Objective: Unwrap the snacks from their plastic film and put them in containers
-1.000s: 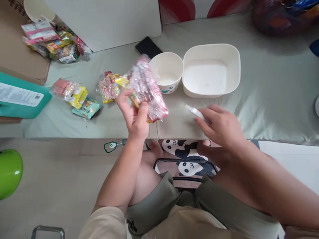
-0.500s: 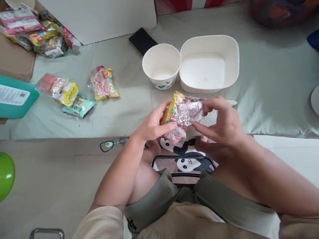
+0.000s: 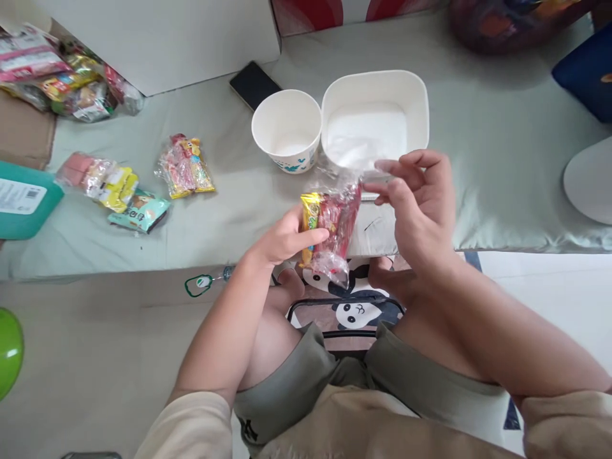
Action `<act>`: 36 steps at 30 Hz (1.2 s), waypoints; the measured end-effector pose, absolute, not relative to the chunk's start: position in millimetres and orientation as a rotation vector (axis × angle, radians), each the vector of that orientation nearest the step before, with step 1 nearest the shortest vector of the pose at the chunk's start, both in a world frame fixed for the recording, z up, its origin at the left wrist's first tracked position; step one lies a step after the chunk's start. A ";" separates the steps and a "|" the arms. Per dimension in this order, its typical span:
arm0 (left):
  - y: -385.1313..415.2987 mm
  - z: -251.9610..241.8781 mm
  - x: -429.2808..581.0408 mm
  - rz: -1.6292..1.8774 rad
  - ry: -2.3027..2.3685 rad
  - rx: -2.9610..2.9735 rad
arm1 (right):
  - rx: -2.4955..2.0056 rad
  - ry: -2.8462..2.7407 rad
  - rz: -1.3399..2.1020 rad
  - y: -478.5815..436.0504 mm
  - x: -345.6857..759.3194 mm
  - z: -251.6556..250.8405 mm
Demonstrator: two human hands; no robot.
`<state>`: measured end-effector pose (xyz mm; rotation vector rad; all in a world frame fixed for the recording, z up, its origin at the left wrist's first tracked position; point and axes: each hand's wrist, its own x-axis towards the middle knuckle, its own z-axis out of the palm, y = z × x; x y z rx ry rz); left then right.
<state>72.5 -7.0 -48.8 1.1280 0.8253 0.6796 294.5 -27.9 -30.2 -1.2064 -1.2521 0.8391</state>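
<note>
My left hand is closed around a bundle of snack packets, thumb across the front. The bundle has a yellow packet on its left side, red ones beside it, and loose clear plastic around them. At the upper right of the bundle, my right hand has its fingers bent at the clear plastic wrapper, which seems pinched at the fingertips. Just beyond are a round white paper tub and a larger rectangular white tub. Blurred clear film crosses the rectangular tub's near side.
A similar snack bundle lies to the left, near a teal packet and a yellow-and-clear packet. Several more snacks are piled at the far left. A dark phone rests behind the round tub.
My left hand has turned the bundle more upright, so its red packets show. My right hand has risen to its upper edge. The view has shifted slightly to the right.
</note>
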 end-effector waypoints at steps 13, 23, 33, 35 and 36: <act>1.7 -49.7 89.4 1.386 1.086 0.885 | -0.724 -2.163 0.308 -43.7 286.4 -28.6; -9.1 -45.6 83.0 1.273 1.059 0.854 | -0.918 -2.144 0.724 -38.2 288.8 -22.1; -24.9 -42.2 104.3 1.156 0.911 0.731 | -1.312 -1.908 0.922 -40.7 267.4 -23.1; -22.1 -42.5 102.5 1.180 0.931 0.657 | -1.323 -1.812 0.995 -39.0 273.6 -17.8; -20.4 -41.9 101.1 1.185 0.936 0.617 | -1.355 -1.755 1.020 -38.1 277.4 -15.3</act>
